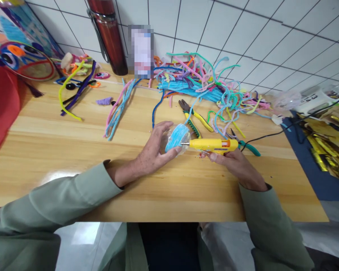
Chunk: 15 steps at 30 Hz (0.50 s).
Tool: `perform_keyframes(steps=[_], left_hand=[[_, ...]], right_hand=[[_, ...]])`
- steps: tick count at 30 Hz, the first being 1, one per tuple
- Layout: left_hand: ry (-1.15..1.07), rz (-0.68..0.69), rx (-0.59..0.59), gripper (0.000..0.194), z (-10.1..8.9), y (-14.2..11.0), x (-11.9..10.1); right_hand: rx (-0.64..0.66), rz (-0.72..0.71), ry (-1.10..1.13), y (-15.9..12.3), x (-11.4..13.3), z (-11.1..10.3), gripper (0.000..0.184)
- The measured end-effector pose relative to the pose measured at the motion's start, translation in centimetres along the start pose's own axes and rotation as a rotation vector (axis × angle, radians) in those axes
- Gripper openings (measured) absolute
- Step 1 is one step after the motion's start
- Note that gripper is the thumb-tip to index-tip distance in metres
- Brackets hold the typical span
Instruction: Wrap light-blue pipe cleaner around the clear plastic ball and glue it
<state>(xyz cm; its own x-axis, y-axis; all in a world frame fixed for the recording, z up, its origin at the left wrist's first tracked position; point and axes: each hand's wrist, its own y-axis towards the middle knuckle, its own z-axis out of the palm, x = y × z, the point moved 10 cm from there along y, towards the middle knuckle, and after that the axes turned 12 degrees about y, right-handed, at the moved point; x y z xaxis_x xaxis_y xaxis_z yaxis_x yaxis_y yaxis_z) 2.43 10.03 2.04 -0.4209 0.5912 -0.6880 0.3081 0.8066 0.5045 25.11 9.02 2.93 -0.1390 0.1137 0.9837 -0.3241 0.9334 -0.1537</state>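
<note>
My left hand (158, 146) is closed around a clear, rounded plastic piece partly wrapped in blue pipe cleaner (176, 137). A loose blue end of the pipe cleaner rises from it toward the pile behind. In my right hand (230, 160) is a yellow hot glue gun (209, 144), pointing left. Its metal nozzle meets or nearly meets the blue wrapping; whether it touches I cannot tell. Just behind lie pliers with yellow-green handles (199, 122). Teal-handled pliers (250, 147) rest partly hidden behind my right hand.
A tangled heap of coloured pipe cleaners (197, 81) lies along the tiled wall. Left of it stand a blurred-out upright object (142, 52) and a red-brown thermos (109, 37). A black cord (285, 131) crosses the right side, near gold foil strips (324, 146).
</note>
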Motion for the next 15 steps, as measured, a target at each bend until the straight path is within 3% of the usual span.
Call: perform_keyframes(steps=[8, 15], left_hand=[[-0.007, -0.013, 0.004, 0.067, 0.07, 0.02, 0.09], [-0.031, -0.027, 0.009, 0.069, 0.27, 0.02, 0.26]], right_hand=[[-0.069, 0.001, -0.007, -0.16, 0.3, -0.43, 0.041], [-0.036, 0.018, 0.005, -0.28, -0.03, -0.05, 0.044]])
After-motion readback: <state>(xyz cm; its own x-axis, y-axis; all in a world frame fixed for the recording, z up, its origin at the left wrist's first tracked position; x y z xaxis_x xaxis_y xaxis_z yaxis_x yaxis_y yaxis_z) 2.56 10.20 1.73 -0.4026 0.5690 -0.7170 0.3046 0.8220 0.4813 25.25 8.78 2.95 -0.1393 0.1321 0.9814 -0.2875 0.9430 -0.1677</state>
